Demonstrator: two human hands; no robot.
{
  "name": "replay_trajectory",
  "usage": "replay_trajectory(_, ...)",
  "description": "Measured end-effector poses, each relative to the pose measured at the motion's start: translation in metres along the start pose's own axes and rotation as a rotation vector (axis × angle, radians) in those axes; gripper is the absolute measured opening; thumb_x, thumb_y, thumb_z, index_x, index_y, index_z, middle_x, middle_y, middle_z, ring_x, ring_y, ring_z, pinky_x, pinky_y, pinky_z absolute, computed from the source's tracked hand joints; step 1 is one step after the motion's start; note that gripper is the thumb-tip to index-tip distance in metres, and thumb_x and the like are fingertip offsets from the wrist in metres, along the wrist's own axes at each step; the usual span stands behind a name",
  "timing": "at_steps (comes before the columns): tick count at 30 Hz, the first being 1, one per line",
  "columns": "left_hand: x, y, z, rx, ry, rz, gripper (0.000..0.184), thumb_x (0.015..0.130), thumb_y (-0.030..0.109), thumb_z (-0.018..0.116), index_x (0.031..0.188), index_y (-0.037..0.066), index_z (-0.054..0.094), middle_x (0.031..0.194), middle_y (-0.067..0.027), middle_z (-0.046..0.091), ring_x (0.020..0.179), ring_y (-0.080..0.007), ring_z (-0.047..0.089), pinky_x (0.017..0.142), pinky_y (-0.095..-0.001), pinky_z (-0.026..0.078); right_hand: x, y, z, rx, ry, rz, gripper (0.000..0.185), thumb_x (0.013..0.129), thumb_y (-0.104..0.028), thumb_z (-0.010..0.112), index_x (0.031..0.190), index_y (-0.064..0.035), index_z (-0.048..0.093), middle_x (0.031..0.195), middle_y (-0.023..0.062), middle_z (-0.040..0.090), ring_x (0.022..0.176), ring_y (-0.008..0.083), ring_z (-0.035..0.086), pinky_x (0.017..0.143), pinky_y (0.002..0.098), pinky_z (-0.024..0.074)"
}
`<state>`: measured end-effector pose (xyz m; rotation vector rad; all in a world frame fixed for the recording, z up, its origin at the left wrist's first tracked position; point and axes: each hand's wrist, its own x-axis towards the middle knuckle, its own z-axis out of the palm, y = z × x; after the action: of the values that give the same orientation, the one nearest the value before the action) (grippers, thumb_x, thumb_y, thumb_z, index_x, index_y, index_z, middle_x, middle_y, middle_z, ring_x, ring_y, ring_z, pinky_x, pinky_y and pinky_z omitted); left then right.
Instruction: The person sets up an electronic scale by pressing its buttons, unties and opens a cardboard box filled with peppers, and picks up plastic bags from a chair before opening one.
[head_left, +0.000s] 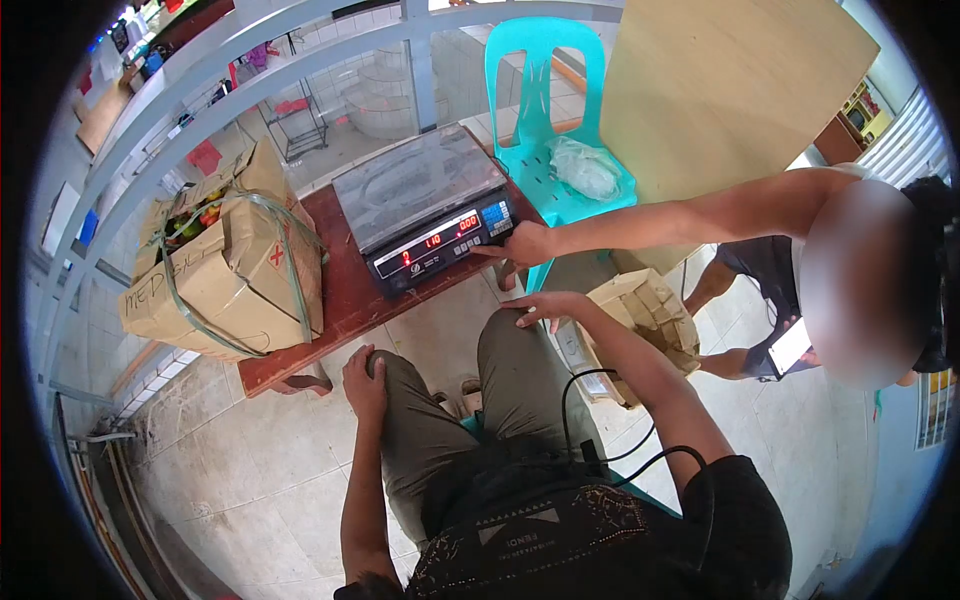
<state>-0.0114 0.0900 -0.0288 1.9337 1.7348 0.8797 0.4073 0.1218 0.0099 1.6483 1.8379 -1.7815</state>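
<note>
My left hand (pixel 364 383) rests on my left knee with nothing in it, its fingers lying on the trouser leg. On my other knee lies my right hand (pixel 546 306), fingers stretched out and holding nothing. Ahead of my knees, a digital scale (pixel 425 190) with a lit red display stands on a dark red bench (pixel 350 300); its weighing plate is bare. Another person's hand (pixel 522 245) reaches in from the right and touches the scale's button panel. Left of the scale sits a strapped cardboard box (pixel 235 265), partly open at the top.
A turquoise plastic chair (pixel 548 130) holds a crumpled plastic bag (pixel 583 168). An open cardboard box (pixel 640 315) stands on the floor to my right, beside the other person, who holds a phone (pixel 790 347). Metal railings (pixel 418 70) run behind the bench. A black cable crosses near my right arm.
</note>
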Motion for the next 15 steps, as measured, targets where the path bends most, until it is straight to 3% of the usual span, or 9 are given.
replay_trajectory(15,0.0003,0.0000,0.0011,0.002,0.022,0.028,0.036,0.088,0.021,0.060,0.121,0.006,0.060,0.120,-0.0142,0.060,0.112,-0.0317,0.054,0.099,-0.0404,0.039,-0.0045,-0.0046,0.0000,0.009,0.009,-0.026,0.070,0.088,-0.038,0.065,0.148,-0.0341,0.030,0.145,0.0140,0.038,0.120,0.0316,0.051,0.065,0.0384,0.0620)
